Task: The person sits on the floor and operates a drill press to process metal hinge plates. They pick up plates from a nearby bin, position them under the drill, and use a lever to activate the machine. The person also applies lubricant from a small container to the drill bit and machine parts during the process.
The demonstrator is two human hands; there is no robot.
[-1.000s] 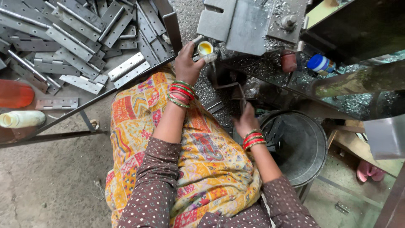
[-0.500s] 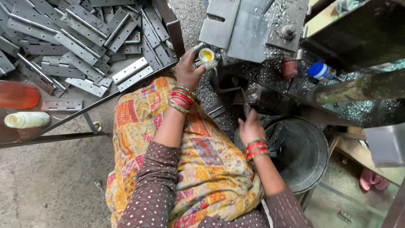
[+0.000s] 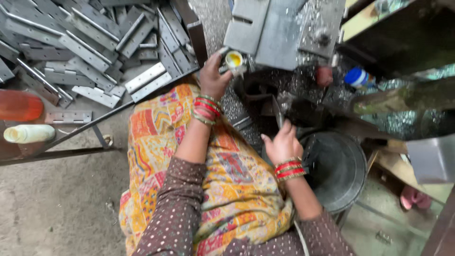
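Note:
My left hand reaches forward and grips a small round container with yellow contents at the edge of a grey metal machine block. My right hand is lower, closed around a thin dark metal piece that sticks up from it, beside the dark machine base. Both wrists wear red and gold bangles. A patterned orange and yellow cloth covers my lap.
A pile of several grey metal hinge plates lies on a frame at the upper left. An orange bottle and a pale bottle lie at the left. A dark round metal basin stands at the right, with a blue-capped bottle above.
My right hand has dropped a little and drawn back from the machine with the thin metal piece. My left hand stays at the yellow container.

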